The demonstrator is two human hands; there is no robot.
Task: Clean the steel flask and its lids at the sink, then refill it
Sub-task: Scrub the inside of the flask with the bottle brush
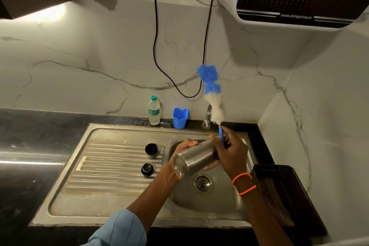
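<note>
Gripping flask (pixel 194 159), fingers (pixel 190 143) wrapped round

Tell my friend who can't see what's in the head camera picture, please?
A person holds a steel flask tilted over the sink in the left hand, while the right hand grips a blue and white bottle brush pointing up. Two black lids sit on the draining board, with a water bottle and blue cup behind.

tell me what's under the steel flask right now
Below the steel flask, held by both hands, lies the sink basin with its drain. The basin floor directly beneath is hidden by the flask and the left hand.
</note>
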